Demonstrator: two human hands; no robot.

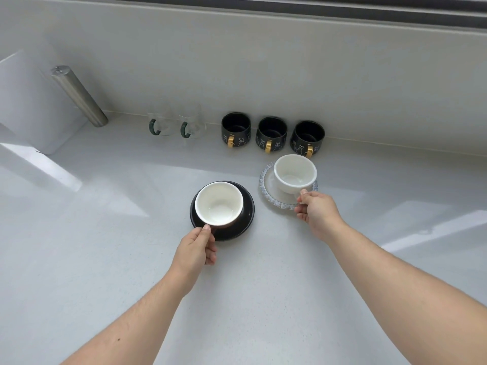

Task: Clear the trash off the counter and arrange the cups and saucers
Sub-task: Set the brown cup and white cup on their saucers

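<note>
A dark cup with a white inside (219, 204) stands on a black saucer (247, 206) in the middle of the white counter. My left hand (196, 248) pinches its handle at the near side. To the right, a white cup (295, 172) rests on a pale saucer with a blue ruffled rim (266, 191). My right hand (316, 212) holds that cup's handle at its near right side. Both cups are upright and empty.
Along the back wall stand three black mugs with gold handles (235, 130) (271, 134) (307, 138) and two clear glass cups with green handles (160, 125) (192, 126). A steel post (79, 96) and a white appliance (29, 106) occupy the far left.
</note>
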